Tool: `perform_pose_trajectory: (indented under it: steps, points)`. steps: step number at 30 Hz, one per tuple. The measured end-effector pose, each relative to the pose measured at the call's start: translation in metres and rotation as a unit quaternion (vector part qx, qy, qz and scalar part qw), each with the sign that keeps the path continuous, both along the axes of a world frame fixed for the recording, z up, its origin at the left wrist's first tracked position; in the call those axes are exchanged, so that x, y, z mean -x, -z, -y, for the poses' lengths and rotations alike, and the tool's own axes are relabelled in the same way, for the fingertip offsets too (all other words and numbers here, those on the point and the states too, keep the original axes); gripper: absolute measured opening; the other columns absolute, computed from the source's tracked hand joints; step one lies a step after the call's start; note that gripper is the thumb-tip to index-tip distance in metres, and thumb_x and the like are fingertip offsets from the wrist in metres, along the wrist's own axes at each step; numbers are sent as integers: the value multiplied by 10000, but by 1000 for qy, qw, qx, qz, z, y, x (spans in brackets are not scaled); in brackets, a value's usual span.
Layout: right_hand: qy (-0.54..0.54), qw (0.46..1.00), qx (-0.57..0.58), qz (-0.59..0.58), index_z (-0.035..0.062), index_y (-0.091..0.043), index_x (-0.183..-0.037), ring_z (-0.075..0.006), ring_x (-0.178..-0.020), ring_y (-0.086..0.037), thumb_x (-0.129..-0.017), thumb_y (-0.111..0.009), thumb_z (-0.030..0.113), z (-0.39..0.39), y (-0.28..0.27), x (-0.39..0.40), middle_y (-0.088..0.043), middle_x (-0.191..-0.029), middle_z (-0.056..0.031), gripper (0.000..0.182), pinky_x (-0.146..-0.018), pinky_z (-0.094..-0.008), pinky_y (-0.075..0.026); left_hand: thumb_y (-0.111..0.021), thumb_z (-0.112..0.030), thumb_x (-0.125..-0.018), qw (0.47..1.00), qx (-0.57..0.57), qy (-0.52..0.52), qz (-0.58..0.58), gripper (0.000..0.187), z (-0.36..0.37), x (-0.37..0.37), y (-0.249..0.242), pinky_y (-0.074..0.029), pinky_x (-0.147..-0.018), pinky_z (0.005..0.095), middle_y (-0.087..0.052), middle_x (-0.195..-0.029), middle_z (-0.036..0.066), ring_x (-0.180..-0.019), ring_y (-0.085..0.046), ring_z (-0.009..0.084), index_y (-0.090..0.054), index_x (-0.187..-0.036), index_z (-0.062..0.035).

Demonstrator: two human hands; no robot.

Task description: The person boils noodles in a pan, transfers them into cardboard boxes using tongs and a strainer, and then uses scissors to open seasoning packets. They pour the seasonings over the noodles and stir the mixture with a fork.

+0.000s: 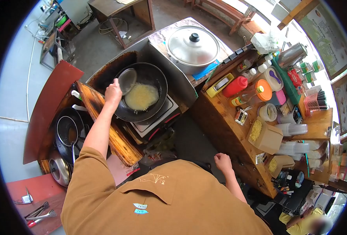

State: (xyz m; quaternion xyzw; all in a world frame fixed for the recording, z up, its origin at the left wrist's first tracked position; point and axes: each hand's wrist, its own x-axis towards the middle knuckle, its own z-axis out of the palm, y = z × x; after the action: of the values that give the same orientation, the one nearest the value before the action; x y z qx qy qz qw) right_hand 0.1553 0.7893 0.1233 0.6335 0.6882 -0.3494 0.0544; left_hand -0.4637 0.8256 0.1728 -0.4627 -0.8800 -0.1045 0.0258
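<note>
I have the left hand over the wok's near-left rim, its fingers wrapped around the handle of a round-headed utensil; whether that is a ladle or a strainer I can't tell. Its head lies just beyond the fingers, inside the dark wok, overlapping loose yellow food. Below my left forearm runs a scorched wooden ledge, with stacked pans left of it. To the right of those fingers, the metal splash guard stands between the wok and a lidded pot.

My right hand hangs low, fingers curled in; I can't tell whether they pinch anything. Right beside it is the wooden worktop. Up and right of those fingers, an open carton holds curly yellow pieces; a second carton holds more. Farther up stand a red squeeze bottle and a round tub, contents unclear.
</note>
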Motion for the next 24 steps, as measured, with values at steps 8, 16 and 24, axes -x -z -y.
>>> perform_pose_trajectory:
  steps: [8,16,24]
  points:
    - [28,999,31,22,1,-733,-993,-361,-920,-698,-865,-638,245,14,30,-35,-717,-929,-214,291,-842,-423,-545,-558,-80,-901,928,-5,-92,360,182,0,-59,25,-545,-430,377,-678,-730,196,-487,-649,263,-601,-1006,62]
    - [45,997,59,5,3,-733,-1005,-333,-879,-714,-861,-648,265,23,51,-56,-723,-896,-209,310,-818,-405,-551,-524,-112,-972,845,-65,-121,517,182,-2,-47,13,-502,-395,290,-624,-652,113,-433,-544,140,-627,-1006,34]
    - [52,997,56,4,5,-733,-1002,-288,-746,-724,-862,-658,262,38,72,-73,-723,-800,-182,302,-741,-380,-559,-511,-94,-903,974,1,-89,206,185,0,-17,-53,-593,-570,447,-688,-779,250,-659,-711,367,-625,-955,41]
